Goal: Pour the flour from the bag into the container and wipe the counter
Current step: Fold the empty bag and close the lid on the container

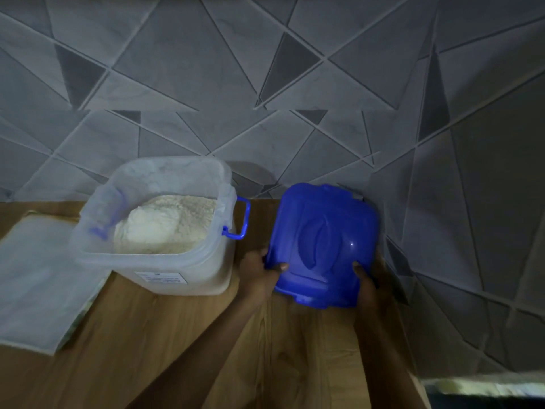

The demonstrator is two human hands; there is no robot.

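Observation:
A clear plastic container (153, 267) with blue side handles stands open on the wooden counter (165, 343), with pale flour (165, 225) inside it. To its right I hold a blue lid (321, 243), tilted up off the counter near the wall corner. My left hand (259, 273) grips the lid's near left corner, thumb on top. My right hand (367, 284) grips its near right edge. An empty whitish flour bag (41, 284) lies flat on the counter left of the container.
A grey wall with a triangle pattern (265, 84) runs behind the counter and turns along its right side. The counter's right edge drops off at the lower right, where a pale strip (483, 386) shows below.

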